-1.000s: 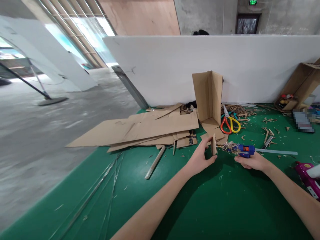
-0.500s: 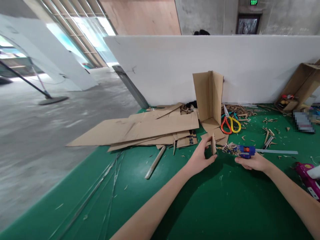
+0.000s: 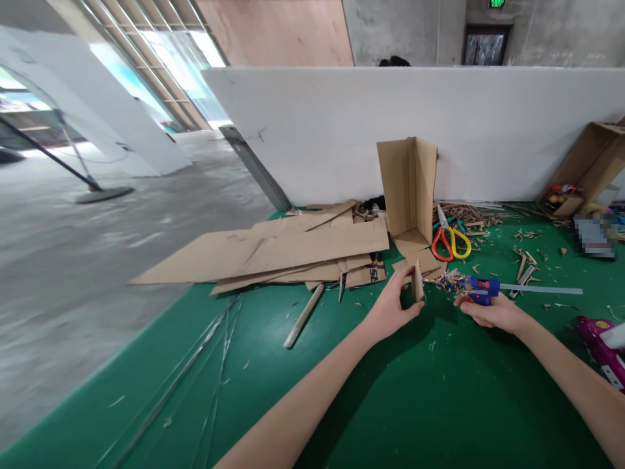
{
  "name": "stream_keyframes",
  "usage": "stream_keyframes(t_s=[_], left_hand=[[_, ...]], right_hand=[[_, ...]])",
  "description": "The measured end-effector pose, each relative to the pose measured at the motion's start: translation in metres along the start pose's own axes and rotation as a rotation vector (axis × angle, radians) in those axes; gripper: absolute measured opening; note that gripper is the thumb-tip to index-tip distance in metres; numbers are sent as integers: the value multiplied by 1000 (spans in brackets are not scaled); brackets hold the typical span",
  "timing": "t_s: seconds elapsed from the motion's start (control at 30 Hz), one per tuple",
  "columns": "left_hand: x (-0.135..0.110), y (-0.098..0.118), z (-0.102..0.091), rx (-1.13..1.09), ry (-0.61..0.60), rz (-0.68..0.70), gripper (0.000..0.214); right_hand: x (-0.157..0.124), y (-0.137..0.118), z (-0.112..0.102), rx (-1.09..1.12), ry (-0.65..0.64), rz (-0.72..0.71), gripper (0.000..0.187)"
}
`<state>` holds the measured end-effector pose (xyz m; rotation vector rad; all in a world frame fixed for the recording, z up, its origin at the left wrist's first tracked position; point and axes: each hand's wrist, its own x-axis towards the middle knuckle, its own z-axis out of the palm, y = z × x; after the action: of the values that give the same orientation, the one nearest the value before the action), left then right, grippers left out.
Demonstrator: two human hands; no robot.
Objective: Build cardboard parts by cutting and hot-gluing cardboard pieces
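My left hand pinches a small upright cardboard piece on the green table. My right hand grips a blue hot glue gun, its tip crusted with cardboard scraps and pointed at that piece. A clear glue stick juts out of the gun's back to the right.
Flat cardboard sheets lie to the left, with a folded cardboard corner standing against the white partition. Orange and yellow scissors lie behind the gun. A pink tool sits far right, a cardboard box at back right. Scraps litter the table.
My right hand has raised the glue gun slightly. The left hand and cardboard piece have stayed put.
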<state>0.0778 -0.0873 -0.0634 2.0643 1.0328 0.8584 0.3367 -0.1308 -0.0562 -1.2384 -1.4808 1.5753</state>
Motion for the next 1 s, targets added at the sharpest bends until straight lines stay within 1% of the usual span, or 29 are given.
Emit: stream_keyframes(t_s=[0.1,0.23,0.33,0.5,0.73,1.0], left_hand=[[0,-1,0,0,-4,1,72],[0,-2,0,-2,-15,-14,73],[0,-2,0,5,-19,-17,72],[-1,-2,0,12,-20,-12,71],[0,-2,0,3,-9,-6,71],[-1,0,0,-17,5,-2,70]], right_hand=[[0,2,0,10,15,7,57],[1,8,-2,-59,-6,33,51],[1,9,-4,-94,-13,39,52],[0,5,-3,-137,-20,46,54],[-3,-1,-2,-185,-26,56,54],[-6,-12,1,-173,-47,38,54]])
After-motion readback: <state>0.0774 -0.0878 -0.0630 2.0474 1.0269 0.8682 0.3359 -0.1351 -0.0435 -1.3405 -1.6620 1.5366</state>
